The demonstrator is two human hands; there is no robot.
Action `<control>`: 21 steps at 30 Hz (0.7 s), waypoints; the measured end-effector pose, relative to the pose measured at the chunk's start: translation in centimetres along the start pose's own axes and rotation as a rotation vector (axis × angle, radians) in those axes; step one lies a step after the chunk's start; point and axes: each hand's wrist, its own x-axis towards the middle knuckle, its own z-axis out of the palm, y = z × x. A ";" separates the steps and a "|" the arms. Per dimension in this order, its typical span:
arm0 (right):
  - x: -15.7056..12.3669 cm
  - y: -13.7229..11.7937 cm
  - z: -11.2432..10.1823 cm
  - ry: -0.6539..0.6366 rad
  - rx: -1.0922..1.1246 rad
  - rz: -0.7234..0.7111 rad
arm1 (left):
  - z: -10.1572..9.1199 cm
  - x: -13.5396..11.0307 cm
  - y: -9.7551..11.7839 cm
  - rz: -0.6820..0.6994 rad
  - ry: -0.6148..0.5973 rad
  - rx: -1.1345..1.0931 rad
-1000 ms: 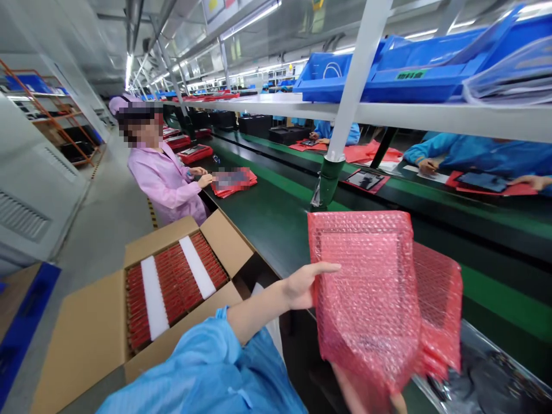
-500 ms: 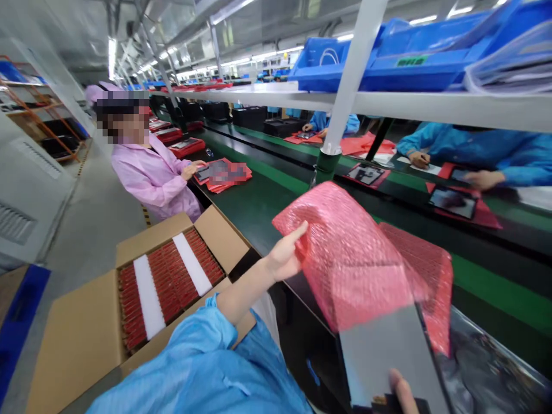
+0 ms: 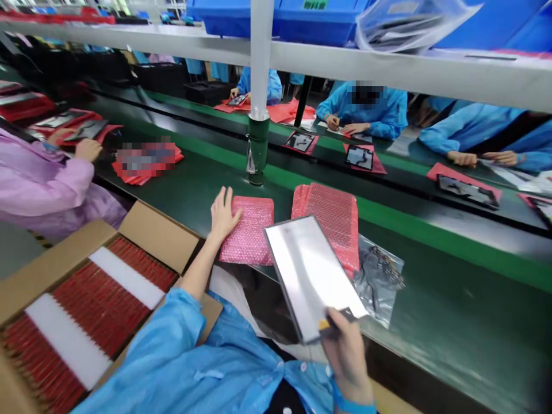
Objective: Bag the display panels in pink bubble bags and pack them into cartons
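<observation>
In the head view, the left hand (image 3: 225,215) lies open and flat, fingers spread, on a small pink bubble-wrap bag (image 3: 250,233) resting on the dark conveyor tabletop with a green stripe (image 3: 452,270). The right hand (image 3: 347,359) is closed in a narrow pinch on the near end of a thin, rectangular, silver-faced panel with a dark frame (image 3: 313,276), perhaps the back of a tablet, though glare makes that hard to judge. The panel is held tilted above the tabletop, just right of the pink bag. Its long axis points from the right hand up and to the left, with its far end near the bag's right edge.

A stack of red bubble-wrap bags (image 3: 330,215) lies partly behind the panel, and a clear plastic bag holding dark cables (image 3: 382,282) lies beside it on the right. To the lower left stands an open brown cardboard box (image 3: 159,230), packed with rows of slim red items divided by white foam strips (image 3: 127,282). A co-worker in a pink smock (image 3: 43,184) sits at the left edge, one hand near a dark device on a red sheet (image 3: 84,131). Workers in blue smocks (image 3: 366,112) handle similar devices along the far side of the line, below a white shelf carrying blue plastic bins (image 3: 276,17)
</observation>
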 end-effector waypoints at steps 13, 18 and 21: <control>9.7 5.1 19.4 -0.370 0.306 0.387 | 2.2 -3.9 -0.7 -0.152 0.040 -0.091; 5.0 5.1 8.2 -0.625 -0.123 0.335 | 1.3 -7.7 -2.2 0.060 -0.049 -0.123; 3.8 3.2 0.4 -0.330 -0.294 0.113 | 1.8 -10.8 -1.8 0.218 -0.091 -0.093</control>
